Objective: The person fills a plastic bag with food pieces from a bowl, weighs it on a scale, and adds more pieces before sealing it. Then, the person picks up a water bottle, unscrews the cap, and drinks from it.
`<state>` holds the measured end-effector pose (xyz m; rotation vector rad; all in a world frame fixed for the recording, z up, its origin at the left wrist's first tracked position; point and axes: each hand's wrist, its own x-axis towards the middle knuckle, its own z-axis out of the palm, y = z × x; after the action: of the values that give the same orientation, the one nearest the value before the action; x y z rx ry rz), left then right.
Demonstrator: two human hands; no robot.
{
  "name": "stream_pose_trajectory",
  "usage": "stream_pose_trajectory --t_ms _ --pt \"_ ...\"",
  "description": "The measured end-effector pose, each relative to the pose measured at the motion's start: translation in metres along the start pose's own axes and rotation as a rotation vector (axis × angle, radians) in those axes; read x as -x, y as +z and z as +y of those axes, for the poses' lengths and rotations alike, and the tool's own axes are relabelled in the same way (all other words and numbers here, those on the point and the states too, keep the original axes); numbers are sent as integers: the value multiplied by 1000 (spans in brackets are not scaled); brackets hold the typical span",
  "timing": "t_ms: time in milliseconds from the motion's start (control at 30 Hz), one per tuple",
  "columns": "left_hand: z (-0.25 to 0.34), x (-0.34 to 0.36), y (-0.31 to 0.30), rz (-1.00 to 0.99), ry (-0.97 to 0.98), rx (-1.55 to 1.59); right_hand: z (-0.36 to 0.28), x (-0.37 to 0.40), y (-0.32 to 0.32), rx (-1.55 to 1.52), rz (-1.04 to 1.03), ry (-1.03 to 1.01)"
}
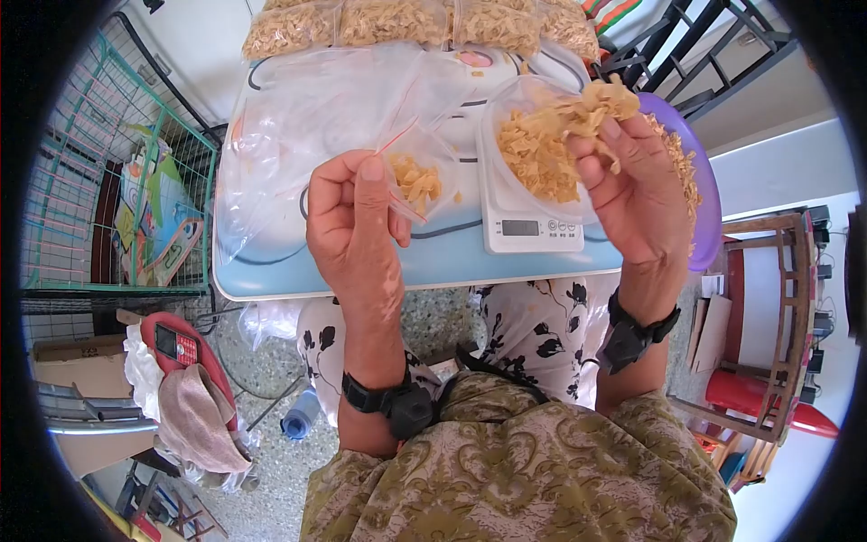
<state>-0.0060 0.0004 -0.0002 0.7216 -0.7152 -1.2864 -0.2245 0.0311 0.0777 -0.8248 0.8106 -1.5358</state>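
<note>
Flakes (601,104), dried and pale yellow, sat loosely bunched in the closed fingers of the right hand (641,181), just above the clear bowl (493,135); they looked very light, thin and brittle, best taken from beneath in a gentle cluster, since a hard squeeze would likely crumble them. That palm was turned partly upward, the wrist raised beyond the desk's near edge. More flakes lay in the bowl, which stood on the white digital scale (506,237). To its left, the zip bag (423,191) held a small portion; its film seemed limp and slippery, surest gripped at the zip edge, where the left hand (357,212) had it pinched between thumb and curled fingers. The purple basin (710,212) stood at the right of the desk (424,271), the filled bags (393,23) along its far side
</note>
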Motion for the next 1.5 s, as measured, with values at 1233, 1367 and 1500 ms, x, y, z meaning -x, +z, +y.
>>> stream_pose_trajectory --t_ms 1233,1367,1500 --pt "6 3 2 2 -71 40 69 -4 73 1323 -218 -226" --pt "6 3 2 -5 -76 61 68 -6 69 1279 -299 -412" --pt "8 5 4 -24 -68 23 70 -9 71 1408 -302 -409"
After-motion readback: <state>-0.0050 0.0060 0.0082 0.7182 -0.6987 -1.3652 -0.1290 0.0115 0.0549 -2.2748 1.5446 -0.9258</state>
